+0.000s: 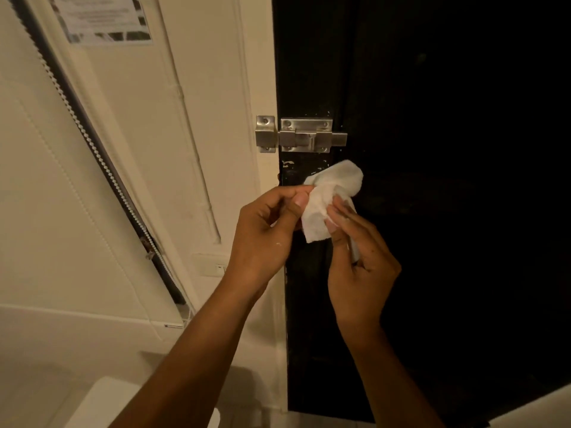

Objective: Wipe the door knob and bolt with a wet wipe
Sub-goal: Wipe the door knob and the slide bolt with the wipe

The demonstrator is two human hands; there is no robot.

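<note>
Against a cream-painted wall [129, 125] a black door [432, 149] is standing shut, its edge running down the middle of the view. Fixed across the gap between door and frame, a metal bolt [306, 135] is sitting with its keeper plate [265, 134] on the cream frame and its slide housing on the dark door. Paint is flaking in pale specks just under the bolt. A printed notice [105, 20] is hanging high on the wall, and a roller blind with a beaded chain [92, 143] is slanting down the left side. A pale light switch [211, 264] is showing low on the wall beside the left wrist.

Just below the bolt and a little to its right, a white wet wipe [327, 199] is being held in front of the door, not touching the bolt. The left hand [265, 233] is pinching the wipe's left edge between thumb and curled fingers. The right hand [358, 267] is gripping the wipe's lower right part, thumb pressing on its front and fingers curling behind. The wipe's bunched top is rising above both hands. The door knob is not showing.
</note>
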